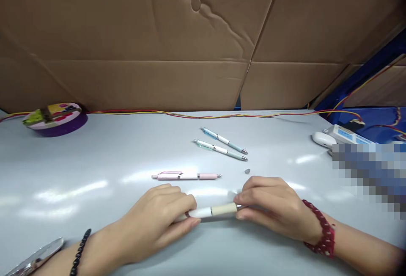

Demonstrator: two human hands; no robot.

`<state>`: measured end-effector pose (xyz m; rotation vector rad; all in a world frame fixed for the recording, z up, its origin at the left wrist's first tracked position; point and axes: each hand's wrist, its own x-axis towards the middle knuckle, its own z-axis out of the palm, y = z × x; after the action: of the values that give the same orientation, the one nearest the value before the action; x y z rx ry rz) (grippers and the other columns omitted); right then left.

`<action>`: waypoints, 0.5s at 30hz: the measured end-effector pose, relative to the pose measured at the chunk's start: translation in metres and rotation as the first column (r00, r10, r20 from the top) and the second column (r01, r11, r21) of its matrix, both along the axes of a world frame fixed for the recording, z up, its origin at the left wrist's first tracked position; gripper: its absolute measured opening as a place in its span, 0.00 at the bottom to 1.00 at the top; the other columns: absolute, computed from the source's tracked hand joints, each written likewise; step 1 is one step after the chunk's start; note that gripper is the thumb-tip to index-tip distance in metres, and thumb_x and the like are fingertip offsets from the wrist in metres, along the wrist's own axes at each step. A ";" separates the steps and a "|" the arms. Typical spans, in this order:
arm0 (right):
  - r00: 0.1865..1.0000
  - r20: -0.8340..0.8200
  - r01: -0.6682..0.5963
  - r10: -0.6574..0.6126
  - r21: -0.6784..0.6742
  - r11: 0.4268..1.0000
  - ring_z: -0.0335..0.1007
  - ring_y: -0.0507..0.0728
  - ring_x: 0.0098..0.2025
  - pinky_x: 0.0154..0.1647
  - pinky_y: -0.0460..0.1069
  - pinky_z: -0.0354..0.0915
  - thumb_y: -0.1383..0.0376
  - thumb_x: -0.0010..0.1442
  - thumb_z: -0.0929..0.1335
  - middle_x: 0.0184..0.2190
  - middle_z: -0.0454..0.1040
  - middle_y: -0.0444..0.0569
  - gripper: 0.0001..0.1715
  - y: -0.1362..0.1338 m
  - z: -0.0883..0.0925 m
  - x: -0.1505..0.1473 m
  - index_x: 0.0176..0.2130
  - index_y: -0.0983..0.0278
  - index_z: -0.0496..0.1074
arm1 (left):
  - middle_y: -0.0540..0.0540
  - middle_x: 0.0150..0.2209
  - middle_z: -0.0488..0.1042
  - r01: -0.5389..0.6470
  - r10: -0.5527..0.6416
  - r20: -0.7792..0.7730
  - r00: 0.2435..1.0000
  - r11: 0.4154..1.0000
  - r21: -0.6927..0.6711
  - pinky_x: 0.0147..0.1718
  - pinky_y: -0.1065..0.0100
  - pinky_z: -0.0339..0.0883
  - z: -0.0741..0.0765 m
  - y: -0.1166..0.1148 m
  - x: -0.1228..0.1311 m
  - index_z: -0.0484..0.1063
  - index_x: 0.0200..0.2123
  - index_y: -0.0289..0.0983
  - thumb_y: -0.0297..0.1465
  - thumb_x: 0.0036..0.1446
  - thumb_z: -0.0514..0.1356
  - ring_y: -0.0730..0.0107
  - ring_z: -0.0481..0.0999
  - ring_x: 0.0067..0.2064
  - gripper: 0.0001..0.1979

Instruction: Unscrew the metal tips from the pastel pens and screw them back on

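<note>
A white and cream pen (pixel 218 211) lies level between my two hands, just above the table. My left hand (pixel 158 214) is closed around its white barrel. The fingertips of my right hand (pixel 272 208) pinch the silver tip at the other end. Beyond them rests a pink and white pen (pixel 187 176), its tip end lacking the silver cone the others have. A small silver cone (pixel 247 171) sits alone on the table above my right hand. Farther back, a green and white pen (pixel 221 150) and a blue and white pen (pixel 223 140) lie side by side.
A round purple box (pixel 57 119) with a fruit-patterned lid stands at the back left. Red and yellow wires (pixel 203 117) run along the cardboard wall (pixel 127 39). At right are a power strip (pixel 347 134) and a white rounded object (pixel 323 139); a silvery object (pixel 38 257) is at lower left.
</note>
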<state>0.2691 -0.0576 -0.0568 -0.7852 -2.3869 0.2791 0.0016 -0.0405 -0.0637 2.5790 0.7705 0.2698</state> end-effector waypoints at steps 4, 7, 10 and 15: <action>0.995 0.094 0.017 -0.017 0.002 1.000 0.62 0.51 0.24 0.22 0.45 0.57 0.56 0.65 0.60 0.22 0.70 0.46 0.17 0.001 0.000 0.000 0.37 0.65 0.70 | 0.52 0.26 0.67 0.007 -0.007 -0.006 1.000 1.000 -0.009 0.27 0.70 0.53 -0.001 0.001 0.000 0.62 0.30 0.39 0.32 0.65 0.48 0.69 0.64 0.26 0.09; 0.990 0.142 0.013 -0.011 -0.014 1.000 0.64 0.52 0.28 0.27 0.46 0.58 0.57 0.64 0.62 0.28 0.74 0.47 0.14 0.002 -0.001 0.001 0.42 0.65 0.68 | 0.51 0.26 0.66 -0.010 0.009 -0.016 1.000 1.000 -0.014 0.27 0.69 0.53 -0.002 0.002 0.000 0.62 0.31 0.39 0.32 0.65 0.47 0.69 0.64 0.27 0.10; 0.991 0.135 -0.012 0.012 0.002 1.000 0.62 0.52 0.26 0.27 0.46 0.57 0.61 0.66 0.60 0.27 0.73 0.46 0.12 0.002 -0.001 0.002 0.35 0.64 0.69 | 0.51 0.26 0.66 -0.003 0.002 -0.013 1.000 1.000 -0.013 0.27 0.69 0.52 -0.003 0.002 0.000 0.63 0.31 0.39 0.32 0.65 0.47 0.68 0.64 0.27 0.10; 0.976 0.217 0.024 -0.007 -0.075 0.997 0.63 0.53 0.28 0.27 0.47 0.57 0.52 0.66 0.57 0.28 0.73 0.48 0.22 0.001 0.000 0.001 0.39 0.64 0.69 | 0.51 0.27 0.67 -0.011 0.010 -0.031 0.999 1.000 -0.019 0.27 0.69 0.53 -0.004 0.000 -0.001 0.63 0.32 0.39 0.32 0.65 0.47 0.68 0.64 0.27 0.10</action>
<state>0.2701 -0.0562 -0.0570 -0.9108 -2.5851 0.2933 0.0007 -0.0404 -0.0674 2.5678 0.7938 0.2257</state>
